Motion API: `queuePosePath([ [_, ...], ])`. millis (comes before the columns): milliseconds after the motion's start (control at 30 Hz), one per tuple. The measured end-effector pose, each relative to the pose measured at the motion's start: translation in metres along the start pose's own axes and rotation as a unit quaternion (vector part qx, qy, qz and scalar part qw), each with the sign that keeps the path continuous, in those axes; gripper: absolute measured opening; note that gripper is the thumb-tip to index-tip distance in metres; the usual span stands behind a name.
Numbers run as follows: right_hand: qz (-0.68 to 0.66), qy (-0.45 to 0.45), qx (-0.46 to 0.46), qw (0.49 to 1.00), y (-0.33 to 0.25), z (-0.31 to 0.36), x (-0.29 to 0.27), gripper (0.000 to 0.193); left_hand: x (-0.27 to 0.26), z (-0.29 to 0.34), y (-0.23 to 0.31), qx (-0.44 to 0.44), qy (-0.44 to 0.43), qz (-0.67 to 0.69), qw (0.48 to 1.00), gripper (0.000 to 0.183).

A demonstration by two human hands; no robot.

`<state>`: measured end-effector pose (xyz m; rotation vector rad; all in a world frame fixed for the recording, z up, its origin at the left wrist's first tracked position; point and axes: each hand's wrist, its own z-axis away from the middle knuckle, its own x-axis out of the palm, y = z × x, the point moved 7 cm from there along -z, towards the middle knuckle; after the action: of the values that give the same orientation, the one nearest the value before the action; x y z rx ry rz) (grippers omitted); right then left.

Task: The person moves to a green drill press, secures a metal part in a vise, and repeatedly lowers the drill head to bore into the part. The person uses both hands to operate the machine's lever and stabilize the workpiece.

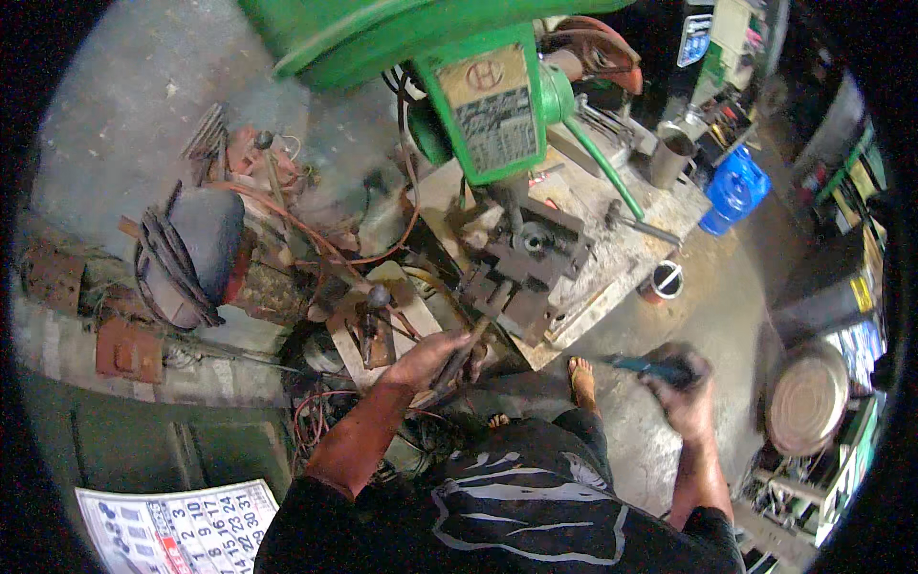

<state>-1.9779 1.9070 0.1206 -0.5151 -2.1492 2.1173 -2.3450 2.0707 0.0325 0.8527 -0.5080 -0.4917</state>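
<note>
At the far left, dark cables (163, 253) lay draped over a rounded grey casing (212, 225), apart from the work. Nearer the middle, the left hand (421, 364) was reaching in at the front of the machine. Its grip looked closed around a slim bar (478, 331); whether that bar was loose or part of the vise could not be told. Just beyond the hand, a metal vise (516, 268) stood on the pale counter (626, 263), below the head of the green drill press (497, 124). A round metal piece (537, 234) with a dark centre sat at the vise, under the spindle. So the placing of the piece appeared done, though how firmly it was held did not show. Nor could one tell whether any hole had been cut, or whether the spindle touched the piece.

Further right, beyond the counter's edge, the right hand (690, 397) had its grip wrapped firmly around a blue-green tool (650, 366), its narrow end pointing left. Tool and vise were well apart, so the tool was not then in use on the piece; whatever part it had in the work seemed either finished or left to do.
</note>
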Motion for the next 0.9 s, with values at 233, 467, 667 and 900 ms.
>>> queuePosePath([
  [233, 0.147, -0.032, -0.079, 0.985, -0.027, 0.075, 0.145, 0.029, 0.006, -0.008, -0.012, 0.018, -0.105, 0.163, 0.981, 0.049],
  [467, 0.161, 0.035, -0.059, 0.985, -0.011, 0.091, 0.174, 0.027, 0.008, -0.012, -0.014, 0.010, -0.109, 0.181, 0.977, 0.047],
  [667, 0.087, 0.055, 0.027, 0.994, -0.006, 0.103, 0.179, 0.029, 0.005, -0.002, -0.004, 0.032, -0.033, 0.116, 0.992, 0.044],
  [900, 0.096, 0.061, -0.012, 0.993, -0.005, 0.106, 0.172, 0.032, 0.002, -0.007, -0.006, 0.047, -0.033, 0.088, 0.994, 0.044],
])
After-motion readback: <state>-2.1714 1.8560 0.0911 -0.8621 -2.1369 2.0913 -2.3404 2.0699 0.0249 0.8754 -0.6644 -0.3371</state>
